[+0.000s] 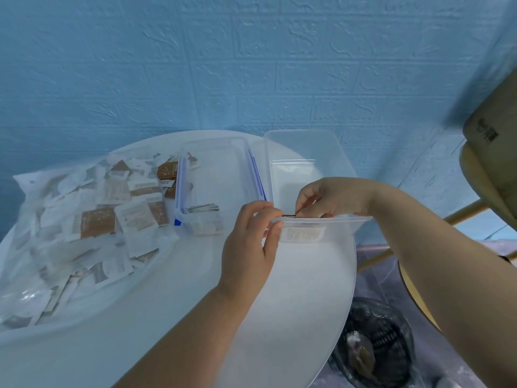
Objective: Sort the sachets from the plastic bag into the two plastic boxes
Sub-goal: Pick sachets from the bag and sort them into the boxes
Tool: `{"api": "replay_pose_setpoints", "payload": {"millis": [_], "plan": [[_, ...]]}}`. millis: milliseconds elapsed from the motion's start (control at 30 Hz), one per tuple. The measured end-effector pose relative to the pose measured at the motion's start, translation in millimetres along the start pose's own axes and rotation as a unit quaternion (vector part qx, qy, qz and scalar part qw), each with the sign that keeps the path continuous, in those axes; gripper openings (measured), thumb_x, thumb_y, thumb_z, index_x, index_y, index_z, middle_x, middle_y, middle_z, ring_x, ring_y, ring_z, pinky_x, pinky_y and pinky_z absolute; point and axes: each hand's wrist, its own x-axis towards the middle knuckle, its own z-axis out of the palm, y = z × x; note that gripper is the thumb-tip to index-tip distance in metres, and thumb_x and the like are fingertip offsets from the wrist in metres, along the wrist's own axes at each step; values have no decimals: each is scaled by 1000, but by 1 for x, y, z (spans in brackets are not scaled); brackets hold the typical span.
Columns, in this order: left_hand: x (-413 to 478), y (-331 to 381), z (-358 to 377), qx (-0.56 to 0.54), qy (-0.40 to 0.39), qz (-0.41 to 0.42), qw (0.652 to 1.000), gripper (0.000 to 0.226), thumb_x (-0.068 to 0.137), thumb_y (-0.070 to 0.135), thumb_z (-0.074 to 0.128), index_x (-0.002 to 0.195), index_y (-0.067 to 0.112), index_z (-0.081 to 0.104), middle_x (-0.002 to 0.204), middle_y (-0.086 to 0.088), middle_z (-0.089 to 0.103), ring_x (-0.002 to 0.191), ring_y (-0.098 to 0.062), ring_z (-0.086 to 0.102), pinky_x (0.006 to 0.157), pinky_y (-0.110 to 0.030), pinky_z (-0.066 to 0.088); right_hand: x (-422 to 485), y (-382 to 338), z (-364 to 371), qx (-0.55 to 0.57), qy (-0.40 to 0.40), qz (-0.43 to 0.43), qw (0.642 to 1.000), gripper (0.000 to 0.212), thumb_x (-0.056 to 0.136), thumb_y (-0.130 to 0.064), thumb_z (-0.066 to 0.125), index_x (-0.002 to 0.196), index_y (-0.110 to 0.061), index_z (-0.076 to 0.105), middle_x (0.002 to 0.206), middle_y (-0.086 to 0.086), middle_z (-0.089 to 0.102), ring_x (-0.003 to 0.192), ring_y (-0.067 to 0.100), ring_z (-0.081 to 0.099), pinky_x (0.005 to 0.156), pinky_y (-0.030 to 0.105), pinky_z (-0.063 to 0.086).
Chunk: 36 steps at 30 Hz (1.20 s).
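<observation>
Left hand [251,239]: thumb and forefinger curled, pinching the left end of one thin flat sachet [289,215], seen edge-on as a dark line. Right hand [327,197]: fingertips curled down, pinching the other end of the same sachet. The sachet spans the gap between the two hands, level with the near rim of the large clear plastic box [342,163], which lies under and beyond the right hand. Directly below the pinched sachet, behind that box's near wall, stands a short pale row of sachets [303,234]; the print is blurred and not readable.

Left of the left hand, just beyond its knuckles: smaller clear plastic box with blue clips [179,189]. Its near end holds a stack of white sachets [205,219]. The two boxes sit side by side; whether they touch, I cannot tell.

Further left of the left hand: clear plastic bag [33,275], lying flat and spread out, holding a loose heap of brown and white sachets [98,222].

Boxes and bag all rest on a round white worktop [167,317], which runs beneath both forearms.

Right of the right forearm: wooden chair [475,169] with a cardboard box [492,121] on its seat. Below the right forearm, on the floor: black mesh basket [386,348]. Beyond both hands: blue brick-textured wall [251,65].
</observation>
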Motion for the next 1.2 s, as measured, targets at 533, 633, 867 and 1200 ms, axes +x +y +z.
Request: {"api": "replay_pose_setpoints", "payload": {"millis": [533, 633, 867, 1200], "plan": [[-18, 0, -60, -16, -8, -32, 999, 26, 88, 24, 41, 108, 27, 57, 104, 11, 58, 94, 0, 56, 80, -12, 48, -9, -49, 15, 50, 230, -166, 958, 15, 92, -13, 54, 88, -25, 61, 89, -11, 62, 85, 8, 56, 75, 7, 41], [-39, -13, -99, 64, 14, -43, 997, 25, 87, 23, 42, 103, 25, 62, 99, 14, 59, 94, -5, 55, 88, -12, 40, -15, -83, 41, 135, 212, -247, 936, 23, 91, -7, 54, 85, -28, 60, 86, -6, 64, 81, 12, 60, 78, 22, 49], [-96, -56, -182, 253, -16, -208, 945, 34, 84, 25, 42, 108, 13, 64, 113, -7, 62, 107, -22, 50, 95, -31, 37, 15, -139, 155, 43, 108, -334, 935, 14, 89, -7, 59, 96, -10, 70, 90, -1, 68, 78, 1, 59, 72, 9, 45], [-76, -86, -240, 269, -110, -212, 933, 53, 89, 39, 29, 129, 13, 53, 134, -6, 50, 124, -24, 45, 99, -30, 34, 60, -154, 191, -175, 128, -316, 924, 39, 93, -11, 47, 132, -16, 49, 140, 4, 47, 128, 19, 43, 105, 32, 37]]}}
